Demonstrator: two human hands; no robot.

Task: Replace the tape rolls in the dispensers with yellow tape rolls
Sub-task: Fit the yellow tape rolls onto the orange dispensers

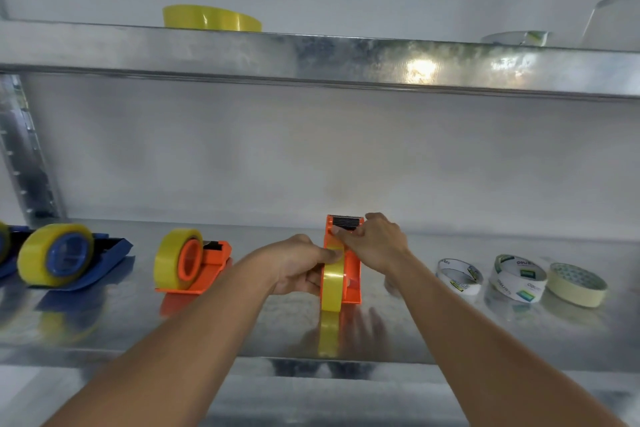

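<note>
An orange dispenser (351, 274) stands on the metal shelf (242, 333) in the middle, seen end-on, with a yellow tape roll (331, 288) mounted in it. My left hand (301, 265) grips the roll and dispenser from the left. My right hand (375, 241) pinches the tape's free end just below the black serrated cutter (344, 222). To the left stand a second orange dispenser (204, 270) and a blue dispenser (86, 260), each holding a yellow roll. A spare yellow roll (211, 18) lies on the upper shelf.
Three removed rolls lie on the shelf at the right: two clear ones with printed cores (459, 276) (517, 282) and a cream masking roll (576, 284). Another blue dispenser (5, 246) is cut off at the left edge. The upper shelf's front lip (346, 59) overhangs the work area.
</note>
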